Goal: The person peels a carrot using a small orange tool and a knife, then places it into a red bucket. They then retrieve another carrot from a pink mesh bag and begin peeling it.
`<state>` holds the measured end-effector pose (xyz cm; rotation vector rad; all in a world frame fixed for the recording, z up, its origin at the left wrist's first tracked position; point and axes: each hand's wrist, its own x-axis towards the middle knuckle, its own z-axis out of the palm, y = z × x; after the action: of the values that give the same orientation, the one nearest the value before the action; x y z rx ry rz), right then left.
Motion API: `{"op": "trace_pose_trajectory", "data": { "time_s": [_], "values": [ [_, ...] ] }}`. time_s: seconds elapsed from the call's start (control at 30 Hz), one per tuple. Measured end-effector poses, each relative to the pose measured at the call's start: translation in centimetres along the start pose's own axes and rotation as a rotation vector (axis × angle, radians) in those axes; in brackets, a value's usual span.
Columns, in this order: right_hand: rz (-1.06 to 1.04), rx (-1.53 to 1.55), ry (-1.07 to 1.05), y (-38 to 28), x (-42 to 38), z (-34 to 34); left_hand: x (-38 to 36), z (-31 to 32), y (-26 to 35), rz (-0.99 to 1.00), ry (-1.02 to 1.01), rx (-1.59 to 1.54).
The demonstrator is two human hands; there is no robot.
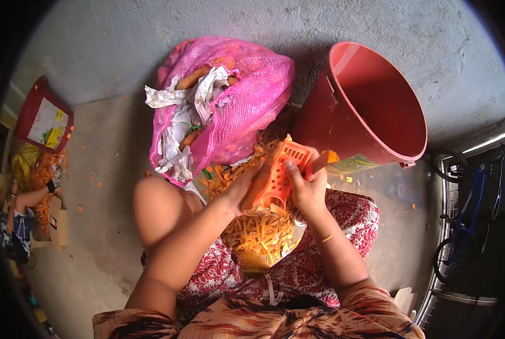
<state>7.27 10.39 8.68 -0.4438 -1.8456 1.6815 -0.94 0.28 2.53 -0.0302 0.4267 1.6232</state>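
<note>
An orange plastic grater-like tool (281,172), with slots at its top end and round holes down its face, is held up over my lap. Along its left side my left hand (243,189) is wrapped, its fingertips hidden behind it. My right hand (309,189) grips the right edge, thumb pressed on the front. A brownish flat strip with an orange end (324,160) sticks out beside my right fingers; I cannot tell what it is. Below, a heap of orange peelings (261,237) lies between my legs.
A pink mesh sack (252,90) of carrots and crumpled paper leans against the wall. Right of it stands a tilted red bucket (320,113). Another red bucket (26,116) and a person's leg (31,198) show at far left. A blue bicycle (462,226) stands at right.
</note>
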Motion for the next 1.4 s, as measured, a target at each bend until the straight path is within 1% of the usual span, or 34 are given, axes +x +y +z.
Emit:
{"op": "trace_pose_trajectory", "data": {
  "time_s": [0.1,0.2,0.23,0.33,0.4,0.43,0.47,0.53,0.57,0.6,0.67,0.7,0.77,0.87,0.9,0.93,1.0,1.1,1.13,1.17,1.23,1.33,1.4],
  "values": [
    [0.099,-0.093,-0.079,1.0,-0.4,-0.5,-0.1,0.3,-0.2,0.013,0.026,-0.059],
    [0.066,-0.144,-0.076,1.1,-0.3,-0.4,0.1,0.2,-0.1,0.004,0.046,-0.047],
    [0.049,-0.153,-0.039,1.1,-0.3,-0.2,0.2,0.1,-0.1,0.0,0.051,-0.03],
    [-0.023,-0.195,0.045,1.2,-0.3,0.3,0.2,-0.6,-0.2,-0.009,-0.045,-0.006],
    [-0.091,-0.241,0.073,1.4,-0.3,0.2,0.0,-0.6,0.2,-0.011,-0.104,0.116],
    [-0.113,-0.371,0.147,1.4,0.2,-0.2,-0.2,-0.5,0.4,-0.011,-0.131,0.178],
    [-0.135,-0.501,0.219,1.4,1.1,-1.1,-0.7,-0.3,0.3,-0.055,-0.086,0.22],
    [-0.145,-0.391,0.421,4.2,4.0,-4.5,-1.5,0.0,-0.6,-0.15,-0.003,0.301],
    [-0.203,-0.514,0.536,4.6,5.2,-6.3,-1.4,-0.1,-1.1,-0.13,0.053,0.367],
    [-0.262,-0.637,0.646,4.2,5.9,-7.3,-1.2,-0.4,-1.2,-0.16,0.043,0.338],
    [-0.137,-0.276,0.7,3.3,6.2,-8.4,-1.2,-1.0,-1.1,-0.212,0.029,0.28],
    [-0.166,-0.163,0.661,3.0,6.2,-8.3,-1.2,-0.9,-0.9,-0.228,0.041,0.223],
    [-0.082,-0.06,0.518,2.8,5.1,-7.3,-1.2,-0.6,-0.2,-0.258,0.067,0.105],
    [0.058,0.115,0.329,1.7,2.7,-4.0,-0.9,-0.7,0.2,-0.177,0.027,0.073],
    [0.077,0.055,0.193,1.3,1.9,-3.3,-0.8,-0.4,0.3,-0.134,-0.127,0.045],
    [0.111,0.034,0.153,-0.2,1.1,-1.9,-0.7,0.1,0.3,-0.086,-0.076,0.059],
    [0.129,0.05,0.084,0.3,0.2,-0.7,-0.6,0.9,0.2,0.009,0.029,0.087],
    [0.035,0.03,0.072,0.8,-0.1,0.2,-0.5,0.2,0.3,-0.029,-0.059,0.013],
    [0.043,-0.001,0.047,0.8,-0.2,0.1,-0.5,0.1,0.3,-0.038,-0.088,-0.011],
    [0.049,-0.032,0.021,0.8,-0.3,0.0,-0.3,0.1,-0.1,0.009,0.006,-0.015],
    [0.074,-0.148,-0.065,0.7,-0.6,-0.2,-0.4,0.7,0.0,0.009,0.047,-0.025],
    [0.032,-0.138,0.001,0.7,-0.7,0.4,-0.2,0.8,0.0,0.014,0.092,-0.022],
    [-0.031,-0.22,0.004,0.8,-0.7,0.3,-0.1,0.6,-0.1,0.013,0.097,0.005]
  ]
}}
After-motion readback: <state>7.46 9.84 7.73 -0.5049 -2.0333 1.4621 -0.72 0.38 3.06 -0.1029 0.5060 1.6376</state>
